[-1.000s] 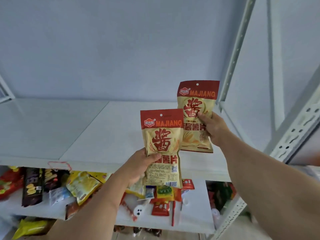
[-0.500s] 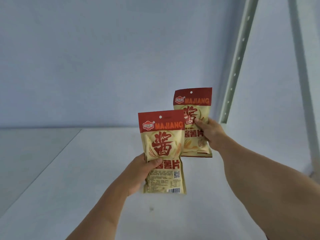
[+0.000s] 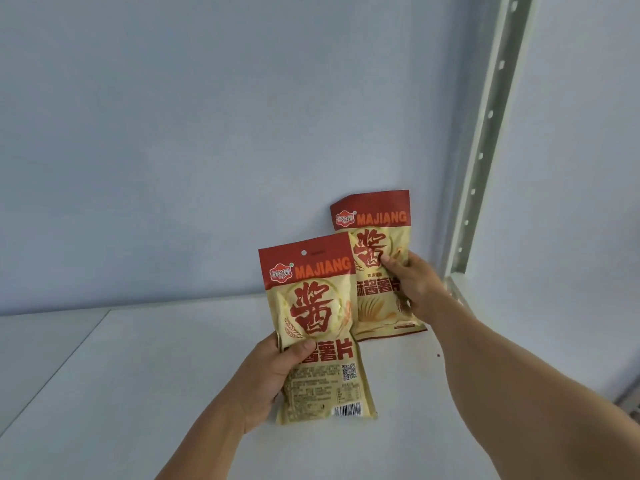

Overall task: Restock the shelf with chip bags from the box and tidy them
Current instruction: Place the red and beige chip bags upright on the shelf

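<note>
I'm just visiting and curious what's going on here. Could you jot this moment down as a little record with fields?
Place: white shelf against a pale wall, metal upright at right
Left hand: grips the nearer chip bag, thumb on its front
Right hand: grips the farther chip bag by its right side
Bags: same red and yellow design, printed MAJIANG, both upright
Overlap: the nearer bag covers the farther bag's left edge
Farther bag: near the back wall, bottom edge at the shelf

Both arms reach forward. The left hand (image 3: 268, 379) grips with thumb in front. The right hand (image 3: 415, 289) pinches likewise, farther ahead.
</note>
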`<state>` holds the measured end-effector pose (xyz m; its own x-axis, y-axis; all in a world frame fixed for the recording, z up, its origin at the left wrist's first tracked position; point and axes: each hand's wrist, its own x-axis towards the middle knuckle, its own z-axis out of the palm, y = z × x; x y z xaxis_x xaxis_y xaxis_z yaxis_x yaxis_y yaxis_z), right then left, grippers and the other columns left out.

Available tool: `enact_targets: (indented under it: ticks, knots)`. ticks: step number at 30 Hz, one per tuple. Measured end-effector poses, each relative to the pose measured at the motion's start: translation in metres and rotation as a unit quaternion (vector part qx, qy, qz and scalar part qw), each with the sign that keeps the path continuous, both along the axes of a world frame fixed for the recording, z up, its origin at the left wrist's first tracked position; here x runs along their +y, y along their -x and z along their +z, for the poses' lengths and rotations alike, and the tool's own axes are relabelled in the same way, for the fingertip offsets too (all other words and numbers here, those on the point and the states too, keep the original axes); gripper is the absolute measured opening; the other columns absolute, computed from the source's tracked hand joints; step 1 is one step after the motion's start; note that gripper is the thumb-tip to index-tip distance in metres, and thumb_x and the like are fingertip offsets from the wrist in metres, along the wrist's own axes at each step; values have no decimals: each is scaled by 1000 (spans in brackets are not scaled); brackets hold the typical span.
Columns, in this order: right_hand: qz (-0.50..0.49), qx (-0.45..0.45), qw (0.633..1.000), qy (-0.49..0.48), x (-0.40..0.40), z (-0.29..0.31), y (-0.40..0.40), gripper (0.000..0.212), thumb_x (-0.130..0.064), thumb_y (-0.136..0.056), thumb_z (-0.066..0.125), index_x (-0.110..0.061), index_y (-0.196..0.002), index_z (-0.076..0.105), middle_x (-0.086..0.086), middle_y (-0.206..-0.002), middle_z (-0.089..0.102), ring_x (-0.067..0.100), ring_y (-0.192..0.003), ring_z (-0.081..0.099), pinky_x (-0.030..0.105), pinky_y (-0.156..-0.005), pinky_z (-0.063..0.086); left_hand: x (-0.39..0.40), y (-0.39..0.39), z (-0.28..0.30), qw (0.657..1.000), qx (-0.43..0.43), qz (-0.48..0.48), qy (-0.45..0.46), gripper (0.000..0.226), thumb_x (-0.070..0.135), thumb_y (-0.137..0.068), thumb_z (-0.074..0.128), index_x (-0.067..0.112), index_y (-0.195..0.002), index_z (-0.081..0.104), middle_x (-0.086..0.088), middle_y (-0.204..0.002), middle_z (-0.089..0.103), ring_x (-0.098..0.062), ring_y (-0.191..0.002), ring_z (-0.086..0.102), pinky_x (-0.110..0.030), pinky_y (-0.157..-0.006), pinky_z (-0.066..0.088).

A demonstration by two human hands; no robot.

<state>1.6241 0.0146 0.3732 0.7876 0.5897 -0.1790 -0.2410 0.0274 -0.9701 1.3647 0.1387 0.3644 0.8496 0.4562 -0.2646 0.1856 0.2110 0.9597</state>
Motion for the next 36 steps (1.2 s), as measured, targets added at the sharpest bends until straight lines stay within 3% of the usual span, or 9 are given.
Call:
enact_targets:
  ticks: [8, 11, 13, 15, 17, 20, 22, 28, 36]
  knots:
    - [-51, 0, 999, 14, -2, 1, 4, 38, -36, -88, 73, -17, -118, 59, 7, -95, 78, 26, -82, 77, 50, -78, 62, -12, -28, 7, 1000, -17, 24, 5, 35, 16, -94, 66, 14, -128, 60, -13, -113, 77, -30, -104, 75, -49, -90, 58]
    - [-84, -12, 995, 42, -14, 10, 16, 64, -50, -81, 76, -25, -134, 52, 0, -109, 75, 22, -85, 76, 48, -77, 62, -20, -41, 17, 999, -10, 43, 2, 25, 14, -99, 63, 17, -125, 61, -10, -110, 78, -28, -99, 76, -48, -85, 60]
    - [-119, -61, 986, 99, -26, 13, 29, 68, -56, -88, 66, -25, -144, 44, -3, -124, 68, 17, -93, 70, 37, -71, 57, -27, -54, 25, 998, -8, 57, 12, 22, 14, -100, 63, 17, -121, 63, -9, -108, 78, -28, -96, 77, -46, -79, 62]
    - [-158, -139, 955, 208, -43, 11, 47, 54, -50, -99, 53, -21, -145, 46, 1, -130, 64, 20, -99, 63, 31, -73, 48, -36, -66, 29, 998, -7, 69, 6, 19, 15, -99, 64, 18, -118, 64, -9, -108, 78, -28, -94, 77, -45, -76, 63]
    - [-154, -229, 900, 338, -59, 7, 68, 42, -45, -103, 44, -19, -134, 56, 6, -127, 65, 27, -107, 62, 33, -81, 46, -44, -78, 29, 997, -7, 76, -13, 12, 18, -99, 65, 20, -111, 66, -8, -108, 77, -27, -95, 76, -46, -81, 62]
    - [-120, -362, 810, 446, -82, -3, 98, 38, -44, -103, 35, -17, -102, 61, 6, -102, 66, 28, -89, 61, 39, -78, 53, -55, -97, 27, 996, -4, 78, -31, 5, 22, -99, 65, 25, -103, 66, -3, -105, 77, -25, -97, 74, -50, -88, 59]
    - [-89, -404, 775, 479, -93, -7, 114, 38, -42, -104, 31, -17, -100, 60, 4, -97, 64, 25, -85, 58, 38, -75, 52, -56, -107, 23, 995, -2, 86, -47, 8, 24, -99, 66, 25, -107, 65, -1, -105, 77, -24, -98, 73, -51, -92, 58]
    - [12, -449, 737, 505, -99, -23, 134, 43, -48, -105, 32, -23, -120, 63, -1, -113, 64, 23, -107, 55, 35, -83, 45, -52, -128, 11, 990, -9, 112, -88, 18, 27, -98, 67, 20, -114, 64, 2, -105, 75, -21, -98, 72, -46, -90, 59]
    - [9, -471, 731, 494, -78, -34, 123, 39, -49, -103, 37, -30, -127, 61, -6, -126, 61, 24, -114, 49, 37, -93, 42, -36, -150, -2, 987, -13, 84, -133, 18, 29, -95, 69, 22, -111, 65, 2, -107, 76, -21, -100, 72, -51, -94, 58]
